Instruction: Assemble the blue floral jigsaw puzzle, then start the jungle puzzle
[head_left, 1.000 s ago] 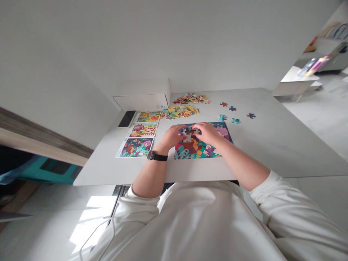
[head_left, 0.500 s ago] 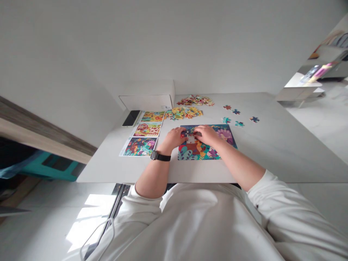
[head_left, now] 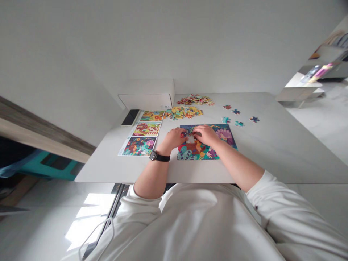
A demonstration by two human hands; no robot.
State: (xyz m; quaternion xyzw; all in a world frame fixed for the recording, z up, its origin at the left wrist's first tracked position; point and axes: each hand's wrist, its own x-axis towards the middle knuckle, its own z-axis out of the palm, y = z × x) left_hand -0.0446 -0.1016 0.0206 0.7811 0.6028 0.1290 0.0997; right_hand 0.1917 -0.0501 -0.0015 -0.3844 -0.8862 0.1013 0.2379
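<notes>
My left hand and my right hand rest side by side on a colourful jigsaw puzzle lying flat on the white table. Their fingertips meet around a pale gap in the pieces. Whether either hand grips a piece is hidden by the fingers. A black-strapped watch circles my left wrist. Left of the puzzle lie several printed picture sheets, and beyond it are heaps of loose puzzle pieces. Several single pieces lie apart to the right.
A black phone lies beside the sheets, in front of a white box at the table's far corner. The near table edge runs just past my forearms. A shelf with coloured items stands at the far right.
The view has tilted slightly, so the table appears more level. My hands remain over the same gap in the puzzle, with no clear shift of pieces.
</notes>
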